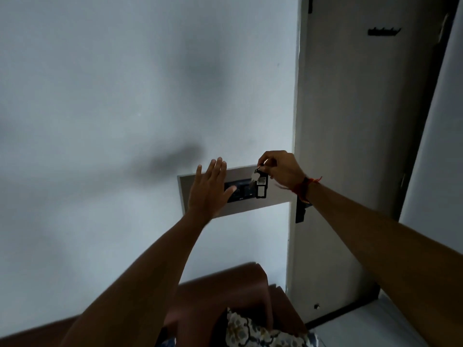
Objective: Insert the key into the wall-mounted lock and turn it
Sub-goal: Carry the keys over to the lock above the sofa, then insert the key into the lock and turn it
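Observation:
A grey wall-mounted panel (240,206) with a dark insert (244,187) sits on the white wall beside a door. My right hand (280,170) pinches a small bunch of keys (256,176) at the panel's upper right, and a black rectangular tag (261,189) hangs below them against the dark insert. My left hand (210,190) lies flat with fingers spread over the panel's left part, its thumb on the dark insert. The keyhole itself is too small and dim to make out.
A grey door (355,146) stands just right of the panel, with a black handle (300,211) partly behind my right wrist and a black hook rack (384,31) high up. Below me are a brown cushioned seat (225,296) and a patterned cushion (253,331).

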### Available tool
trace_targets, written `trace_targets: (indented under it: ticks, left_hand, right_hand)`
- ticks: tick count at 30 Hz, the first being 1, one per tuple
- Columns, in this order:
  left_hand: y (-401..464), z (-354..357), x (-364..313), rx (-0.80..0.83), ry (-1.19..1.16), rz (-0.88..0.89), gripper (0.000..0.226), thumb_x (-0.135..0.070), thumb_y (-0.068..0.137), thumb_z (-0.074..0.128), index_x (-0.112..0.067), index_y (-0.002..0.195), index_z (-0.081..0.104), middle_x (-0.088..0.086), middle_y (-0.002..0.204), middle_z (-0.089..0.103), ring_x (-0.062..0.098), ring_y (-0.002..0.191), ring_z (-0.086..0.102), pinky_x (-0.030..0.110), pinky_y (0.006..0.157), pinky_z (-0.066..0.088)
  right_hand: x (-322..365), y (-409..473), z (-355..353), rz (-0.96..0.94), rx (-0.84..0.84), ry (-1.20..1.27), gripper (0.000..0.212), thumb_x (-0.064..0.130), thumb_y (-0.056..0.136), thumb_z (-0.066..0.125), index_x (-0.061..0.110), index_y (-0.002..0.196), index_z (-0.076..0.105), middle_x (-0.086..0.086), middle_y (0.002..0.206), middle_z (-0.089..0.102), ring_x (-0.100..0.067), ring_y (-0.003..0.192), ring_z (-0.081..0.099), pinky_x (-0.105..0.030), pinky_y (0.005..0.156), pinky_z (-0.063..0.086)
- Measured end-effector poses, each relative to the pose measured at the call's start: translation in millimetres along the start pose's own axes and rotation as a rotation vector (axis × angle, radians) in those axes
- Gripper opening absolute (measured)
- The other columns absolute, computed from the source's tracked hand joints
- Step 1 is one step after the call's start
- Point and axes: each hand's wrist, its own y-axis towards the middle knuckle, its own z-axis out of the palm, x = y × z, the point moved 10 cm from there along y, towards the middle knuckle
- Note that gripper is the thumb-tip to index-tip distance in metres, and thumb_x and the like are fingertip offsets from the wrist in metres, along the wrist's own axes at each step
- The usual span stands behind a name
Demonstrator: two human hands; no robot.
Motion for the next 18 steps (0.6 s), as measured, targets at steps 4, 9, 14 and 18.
trace_targets:
  ticks: [4,9,14,18]
  left_hand:
    - [25,25,3,0.011,0.009,-0.032,0.079,-0.058,0.108,0.036,-0.01,0.168,0.017,0.01,0.177,0.015,0.026,0.165,0.015,0.055,0.134,0.015]
    - [56,46,9,0.02,0.032,-0.106,0.078,-0.056,0.108,0.038,-0.01,0.168,0.018,0.009,0.177,0.016,0.024,0.166,0.013,0.053,0.134,0.01]
    - [82,69,4,0.052,0.073,-0.15,0.079,-0.058,0.109,0.034,-0.011,0.168,0.014,0.008,0.178,0.009,0.023,0.166,0.007,0.053,0.135,0.009]
    - [98,87,0,0.079,0.128,-0.158,0.078,-0.057,0.109,0.029,-0.012,0.169,0.008,0.007,0.179,0.004,0.022,0.167,0.004,0.052,0.135,0.008]
  right_hand:
    - [-30,38,9,-0.008,-0.024,0.054,0.005,-0.001,0.087,0.073,-0.001,0.092,0.075,-0.022,0.083,0.079,-0.007,0.057,0.059,-0.026,0.069,0.053]
    - [-63,86,22,-0.043,0.017,0.126,0.006,-0.002,0.086,0.073,0.002,0.09,0.075,-0.02,0.08,0.078,-0.003,0.055,0.059,-0.023,0.064,0.049]
    - [-99,127,42,-0.07,0.078,0.188,0.007,-0.005,0.085,0.071,-0.001,0.089,0.075,-0.021,0.076,0.077,0.009,0.045,0.058,-0.02,0.064,0.047]
    - [-120,150,64,-0.104,0.139,0.187,0.005,-0.003,0.083,0.075,-0.001,0.087,0.077,-0.02,0.072,0.077,0.001,0.053,0.061,-0.023,0.07,0.048]
